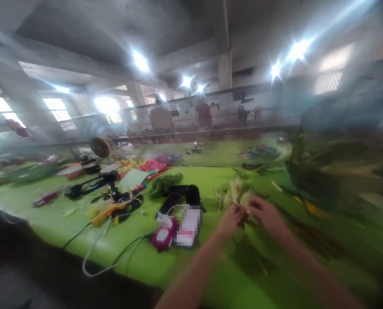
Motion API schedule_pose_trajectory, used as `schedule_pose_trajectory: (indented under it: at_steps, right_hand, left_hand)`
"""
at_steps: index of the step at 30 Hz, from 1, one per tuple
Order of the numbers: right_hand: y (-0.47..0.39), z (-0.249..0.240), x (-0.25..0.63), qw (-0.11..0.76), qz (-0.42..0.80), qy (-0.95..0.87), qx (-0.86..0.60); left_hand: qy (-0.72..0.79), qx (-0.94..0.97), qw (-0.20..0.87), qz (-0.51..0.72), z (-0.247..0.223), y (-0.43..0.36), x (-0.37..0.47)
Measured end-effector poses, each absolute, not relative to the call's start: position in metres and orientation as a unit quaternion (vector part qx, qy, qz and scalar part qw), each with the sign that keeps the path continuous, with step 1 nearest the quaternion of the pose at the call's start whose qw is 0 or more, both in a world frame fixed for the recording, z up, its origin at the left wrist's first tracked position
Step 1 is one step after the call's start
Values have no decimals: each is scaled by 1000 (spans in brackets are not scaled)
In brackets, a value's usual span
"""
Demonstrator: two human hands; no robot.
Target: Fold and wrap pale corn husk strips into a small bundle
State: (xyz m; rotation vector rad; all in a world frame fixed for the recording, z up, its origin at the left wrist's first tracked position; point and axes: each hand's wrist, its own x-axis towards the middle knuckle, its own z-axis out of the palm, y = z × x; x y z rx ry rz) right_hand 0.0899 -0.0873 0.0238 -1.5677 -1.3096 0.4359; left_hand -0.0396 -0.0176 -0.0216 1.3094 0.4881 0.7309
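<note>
Close together over the green tabletop (211, 262), my hands work at a pale yellow, petal-like bunch (236, 189) that looks like an artificial flower. My left hand (235, 215) is closed, its fingers pinching the lower end of the bunch. My right hand (261, 209) is closed against the right side of that same end, almost touching the left. What exactly lies between the fingertips is blurred. Left of my hands lie a phone with a lit screen (188, 227) and a magenta power socket (164, 237) with a plug in it.
A dark phone (168, 205), green strands (164, 184) and a yellow glue-gun-like tool (108, 213) with trailing cables lie to the left. Pink and yellow pieces (154, 165) sit behind. A perforated metal divider (211, 113) runs along the back. A large dark bundle (317, 176) stands right.
</note>
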Motion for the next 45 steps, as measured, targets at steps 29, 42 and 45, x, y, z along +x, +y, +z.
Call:
schedule_pose_trajectory:
  at_steps: [29, 42, 45]
  right_hand:
    - [-91, 18, 97, 467, 161, -559, -666]
    - [-93, 32, 79, 505, 179, -477, -697]
    - [-93, 31, 79, 494, 161, -479, -707]
  left_hand:
    - [235, 557, 713, 356, -25, -17, -39]
    - [263, 556, 712, 340, -29, -16, -37]
    - [258, 547, 721, 338, -31, -17, -36]
